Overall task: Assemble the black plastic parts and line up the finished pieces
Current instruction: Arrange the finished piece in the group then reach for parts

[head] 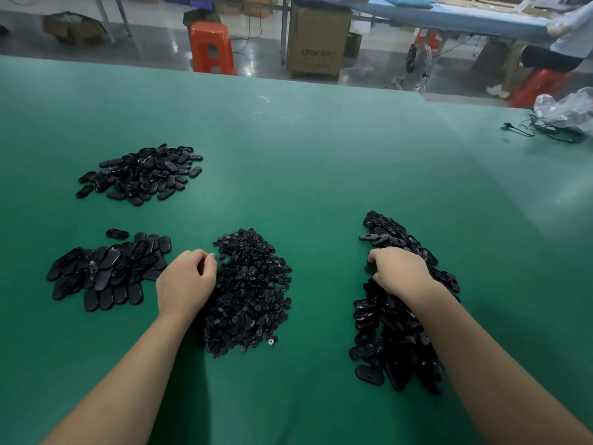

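Clearly much remains: my left hand [186,281] curls at the small-parts heap [248,293], its grasp unclear; my right hand [398,271] digs, fingers bent, into the oval pile [398,316] lower right. Two piles [109,271] sit left.

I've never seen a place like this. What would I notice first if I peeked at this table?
Probably the black plastic heaps on the green table: a pile of small round pieces in the middle and a long heap of oval parts to the right. Both hands are busy, the left hand at the small pile's edge and the right hand on the oval heap. An orange stool stands beyond the table.
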The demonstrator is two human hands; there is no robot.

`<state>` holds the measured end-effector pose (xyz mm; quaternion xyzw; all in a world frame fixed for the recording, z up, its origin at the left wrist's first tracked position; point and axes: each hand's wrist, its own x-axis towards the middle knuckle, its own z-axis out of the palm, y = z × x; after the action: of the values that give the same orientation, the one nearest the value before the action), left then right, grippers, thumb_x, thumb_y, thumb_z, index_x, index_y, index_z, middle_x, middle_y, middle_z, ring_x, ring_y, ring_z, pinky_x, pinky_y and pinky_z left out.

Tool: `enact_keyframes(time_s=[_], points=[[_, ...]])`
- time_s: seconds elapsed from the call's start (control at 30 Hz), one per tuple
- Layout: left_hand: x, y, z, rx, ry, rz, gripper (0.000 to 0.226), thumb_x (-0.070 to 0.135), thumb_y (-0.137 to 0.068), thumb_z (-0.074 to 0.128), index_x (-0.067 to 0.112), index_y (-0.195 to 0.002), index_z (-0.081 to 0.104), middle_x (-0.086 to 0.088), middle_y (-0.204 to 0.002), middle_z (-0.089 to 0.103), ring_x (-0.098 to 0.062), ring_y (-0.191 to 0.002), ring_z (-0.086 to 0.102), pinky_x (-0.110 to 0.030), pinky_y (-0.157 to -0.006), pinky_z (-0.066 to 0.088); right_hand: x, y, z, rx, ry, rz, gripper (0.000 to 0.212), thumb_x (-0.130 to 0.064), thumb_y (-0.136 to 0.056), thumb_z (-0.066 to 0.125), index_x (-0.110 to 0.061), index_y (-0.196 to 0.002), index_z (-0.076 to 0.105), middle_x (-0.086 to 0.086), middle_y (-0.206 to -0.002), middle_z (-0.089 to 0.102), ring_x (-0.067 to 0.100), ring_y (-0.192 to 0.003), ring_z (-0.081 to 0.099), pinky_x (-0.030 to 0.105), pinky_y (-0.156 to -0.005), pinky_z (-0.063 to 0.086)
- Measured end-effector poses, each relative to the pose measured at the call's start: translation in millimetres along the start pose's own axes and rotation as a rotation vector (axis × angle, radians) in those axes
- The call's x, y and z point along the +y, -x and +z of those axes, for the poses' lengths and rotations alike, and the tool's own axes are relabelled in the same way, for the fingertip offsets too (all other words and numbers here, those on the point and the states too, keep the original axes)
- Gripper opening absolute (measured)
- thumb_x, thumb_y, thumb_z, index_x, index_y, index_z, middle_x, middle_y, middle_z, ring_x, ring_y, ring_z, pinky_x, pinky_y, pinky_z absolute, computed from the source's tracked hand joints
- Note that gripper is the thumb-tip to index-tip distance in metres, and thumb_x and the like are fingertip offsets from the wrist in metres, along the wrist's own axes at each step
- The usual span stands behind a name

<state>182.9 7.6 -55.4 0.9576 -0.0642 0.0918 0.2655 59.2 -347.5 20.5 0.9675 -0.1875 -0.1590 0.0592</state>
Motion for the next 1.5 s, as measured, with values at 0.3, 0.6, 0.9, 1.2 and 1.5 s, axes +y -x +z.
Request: enact_keyframes(time_s=[0.3,0.6,0.9,1.2,1.5], points=[[0.4,0.0,-0.4,0.008,-0.005,0.005,0.025,0.035,-0.099,0.052,0.027,-0.077,0.061,0.009,-0.071,0.056,-0.011,-0.064,0.052,-0.025,-0.052,0.032,-2.8,-2.6,-2.2,-0.03,-0.163,-0.098,0.024,-0.023,-0.097,0.061,-0.025,-0.12,0.067,-0.001,-0.12,0.069,0.024,-0.108,0.064,0.036,-0.087,0.054],[0.8,0.4,-1.0,0.006,0.0,0.004,0.025,0.034,-0.099,0.053,0.027,-0.076,0.06,0.01,-0.069,0.055,-0.007,-0.061,0.051,-0.024,-0.052,0.032,-17.1,-9.9,7.3,0.003,-0.318,-0.185,0.027,-0.02,-0.101,0.057,-0.023,-0.126,0.065,-0.019,-0.079,0.048,0.011,-0.082,0.05,0.026,-0.073,0.039],[1.9,0.2,-0.8,0.01,-0.006,0.006,0.024,0.034,-0.098,0.053,0.03,-0.075,0.058,0.012,-0.068,0.053,0.001,-0.06,0.047,-0.022,-0.05,0.029,-26.3,-7.8,1.5,0.003,-0.413,-0.202,0.037,-0.023,-0.097,0.067,-0.019,-0.133,0.058,-0.008,-0.094,0.056,0.013,-0.087,0.053,0.026,-0.077,0.041],[2.0,0.5,-1.6,0.0,-0.002,-0.003,0.025,0.033,-0.099,0.053,0.026,-0.077,0.06,0.009,-0.069,0.056,-0.006,-0.061,0.05,-0.024,-0.051,0.031,-45.8,-5.8,4.0,-0.006,-0.446,-0.199,0.051,-0.032,-0.091,0.075,-0.019,-0.137,0.057,0.001,-0.115,0.053,0.018,-0.1,0.054,0.031,-0.093,0.045],[2.1,1.0,-2.3,-0.005,0.008,-0.006,0.025,0.033,-0.099,0.053,0.025,-0.077,0.061,0.008,-0.07,0.056,-0.006,-0.061,0.05,-0.025,-0.051,0.033,-40.6,-2.8,1.9,-0.028,-0.36,-0.142,0.043,-0.033,-0.094,0.071,-0.022,-0.133,0.059,0.001,-0.123,0.063,0.02,-0.107,0.06,0.034,-0.089,0.051]])
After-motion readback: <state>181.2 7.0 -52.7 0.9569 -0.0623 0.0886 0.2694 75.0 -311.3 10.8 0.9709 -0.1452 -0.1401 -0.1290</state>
